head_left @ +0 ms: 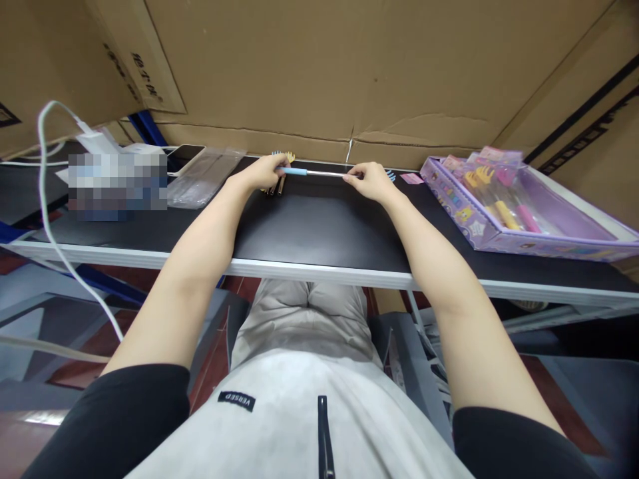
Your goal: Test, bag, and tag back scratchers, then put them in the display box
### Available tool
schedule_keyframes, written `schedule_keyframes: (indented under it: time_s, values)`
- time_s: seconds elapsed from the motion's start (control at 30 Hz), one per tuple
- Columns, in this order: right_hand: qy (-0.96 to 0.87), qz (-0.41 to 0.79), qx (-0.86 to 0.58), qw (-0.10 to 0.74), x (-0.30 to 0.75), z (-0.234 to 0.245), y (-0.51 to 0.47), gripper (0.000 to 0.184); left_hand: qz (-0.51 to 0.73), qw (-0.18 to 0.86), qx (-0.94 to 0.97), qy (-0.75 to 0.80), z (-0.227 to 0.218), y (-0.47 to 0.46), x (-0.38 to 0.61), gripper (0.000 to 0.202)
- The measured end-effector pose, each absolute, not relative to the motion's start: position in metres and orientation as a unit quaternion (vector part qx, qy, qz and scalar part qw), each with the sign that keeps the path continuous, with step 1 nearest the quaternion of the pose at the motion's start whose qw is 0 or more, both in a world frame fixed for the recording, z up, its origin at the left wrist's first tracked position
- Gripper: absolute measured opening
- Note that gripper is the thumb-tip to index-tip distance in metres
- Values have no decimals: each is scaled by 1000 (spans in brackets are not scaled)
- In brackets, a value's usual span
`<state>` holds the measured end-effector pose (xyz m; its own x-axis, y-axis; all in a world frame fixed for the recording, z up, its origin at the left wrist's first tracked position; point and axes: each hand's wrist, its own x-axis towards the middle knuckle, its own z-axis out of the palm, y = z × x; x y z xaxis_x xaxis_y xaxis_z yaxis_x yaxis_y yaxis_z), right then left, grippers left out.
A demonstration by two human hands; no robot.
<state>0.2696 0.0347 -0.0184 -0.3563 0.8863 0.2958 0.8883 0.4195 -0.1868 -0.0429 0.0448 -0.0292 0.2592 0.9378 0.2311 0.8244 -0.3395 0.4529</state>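
Near the far edge of the black tabletop (309, 233), close to the cardboard wall, the person holds a thin telescopic back scratcher (312, 172) stretched level between both hands. The left hand (264, 173) is closed around the light-blue handle end, and its grip also seems to gather a small bundle of similar sticks (275, 187) whose dark ends poke out below the fingers. The right hand (367, 181) pinches the other end, where a small blue claw head just shows past the knuckles. The rod looks light and stiff, a slim metal tube that would likely flex or kink if pressed in the middle, so the ends are the sound places to hold it: the sleeved handle gives friction, while the bare metal looks smooth and slippery. The claw tines appear to be thin plastic and probably snap easily. Toward the right edge sits a purple box (449, 193) holding more colourful scratchers; toward the left lie a clear plastic bag (202, 178) and a white cable (44, 199) that trails off the near-left edge.
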Motion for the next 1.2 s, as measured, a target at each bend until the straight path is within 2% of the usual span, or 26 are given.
schedule_keyframes:
  time_s: [0.3, 0.43, 0.67, 0.93, 1.2]
  values:
    - [-813, 62, -529, 235, 274, -22, 41, 31, 298, 124, 805, 497, -26, 47, -44, 16]
    - [-812, 64, -523, 251, 275, -23, 43, 35, 320, 123, 793, 503, -25, 45, -42, 16]
    - [-820, 36, -519, 241, 272, -16, 35, 44, 350, 112, 786, 497, -22, 43, -40, 17]
    - [-839, -2, -506, 202, 263, -17, 28, 45, 355, 107, 806, 462, -28, 43, -26, 18]
    - [-849, -18, -484, 211, 257, -21, 28, 47, 358, 91, 809, 457, -30, 33, -8, 13]
